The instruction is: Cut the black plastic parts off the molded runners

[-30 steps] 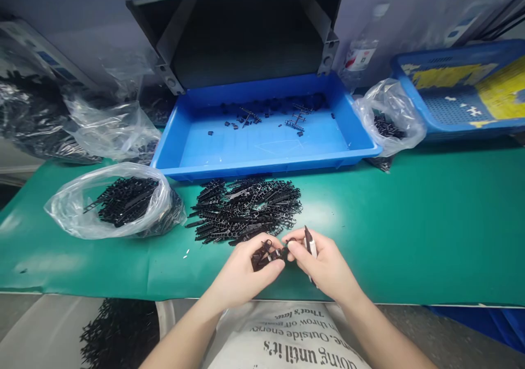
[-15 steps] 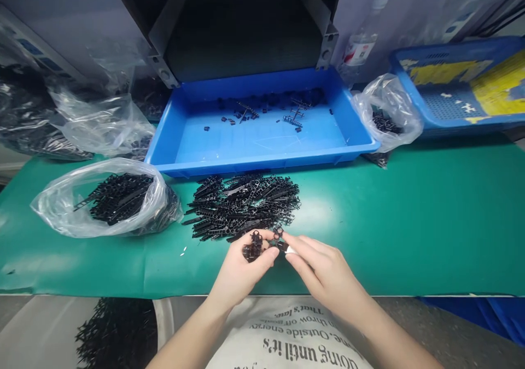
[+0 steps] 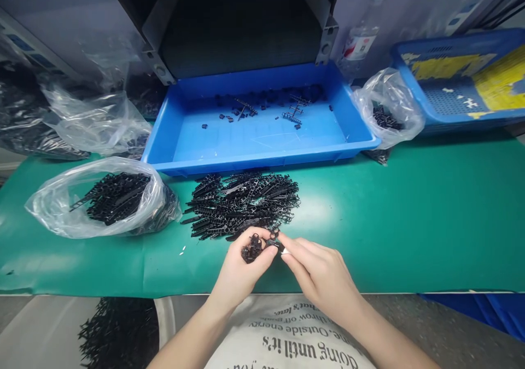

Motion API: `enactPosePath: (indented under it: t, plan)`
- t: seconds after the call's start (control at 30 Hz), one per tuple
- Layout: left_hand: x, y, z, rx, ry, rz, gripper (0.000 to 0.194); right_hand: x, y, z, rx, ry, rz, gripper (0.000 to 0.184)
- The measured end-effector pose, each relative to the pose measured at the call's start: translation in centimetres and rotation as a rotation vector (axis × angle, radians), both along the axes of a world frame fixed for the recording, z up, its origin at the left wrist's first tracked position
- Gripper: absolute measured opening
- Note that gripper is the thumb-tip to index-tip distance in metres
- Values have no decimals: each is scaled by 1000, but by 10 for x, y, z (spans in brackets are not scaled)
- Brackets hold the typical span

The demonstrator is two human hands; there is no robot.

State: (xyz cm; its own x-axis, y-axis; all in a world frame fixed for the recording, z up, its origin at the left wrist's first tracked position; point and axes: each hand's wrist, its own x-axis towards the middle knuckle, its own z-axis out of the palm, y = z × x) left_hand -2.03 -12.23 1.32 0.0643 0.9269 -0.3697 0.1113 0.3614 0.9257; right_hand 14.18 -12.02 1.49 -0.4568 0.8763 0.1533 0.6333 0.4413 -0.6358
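- Two hands work low over the front edge of the green bench point(image 3: 410, 221), close together, fingertips almost touching.
- Left hand point(image 3: 241, 270): grip clamped on a cluster of black moulded plastic parts point(image 3: 252, 247), thumb on top.
- Right hand point(image 3: 322, 270): thumb and fingers together, pinching a small black piece point(image 3: 274, 243) at the cluster's edge. Can't tell from this view if the piece is joined to the cluster.
- White tip point(image 3: 284, 251) shows at the right fingers. Rest is hidden, can't tell what it is.
- Heap of loose black plastic parts point(image 3: 240, 205) lies on the bench just ahead of the hands, in front of a blue plastic tray point(image 3: 262, 164) holding a few more parts.
- Clear plastic bag of black parts point(image 3: 53, 210) sits left of the heap; another point(image 3: 404, 123) sits beside the tray's right end.
- Handling: parts look prone to snagging. A short fingertip pinch, kept low over the bench, seems best; anything dropped shows up on the green.
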Motion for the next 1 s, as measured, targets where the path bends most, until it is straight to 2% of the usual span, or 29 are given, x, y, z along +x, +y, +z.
enactPosePath:
  t: [0.33, 0.47, 0.53, 0.6, 0.67, 0.73, 0.8, 0.9, 1.0]
  plan:
    - [5, -5, -9, 14, 33, 74, 20, -7, -3, -5, 4, 16, -64, 37]
    - [-2, 8, -3, 42, 104, -39, 17, -5, -4, -9, -44, 89, -136, 36]
    - [-9, 25, 0, 157, 258, -95, 14, -1, -4, -12, -101, 137, -192, 36]
    - [-15, 47, 2, 306, 570, -141, 15, 3, -4, -15, -150, 156, -245, 35]
    - [-18, 68, 1, 361, 905, -271, 18, 6, -5, -17, -186, 161, -282, 35]
    - [-19, 84, -2, 360, 1119, -441, 17, 9, -6, -20, -217, 175, -308, 35]
    - [-19, 92, -5, 393, 1201, -524, 12, 11, -6, -20, -241, 195, -327, 34]
    - [-21, 90, -4, 532, 1187, -450, 12, 13, -4, -18, -291, 255, -348, 33]
    - [-23, 74, 2, 758, 1053, -411, 17, 11, 4, -13, -351, 368, -341, 33]
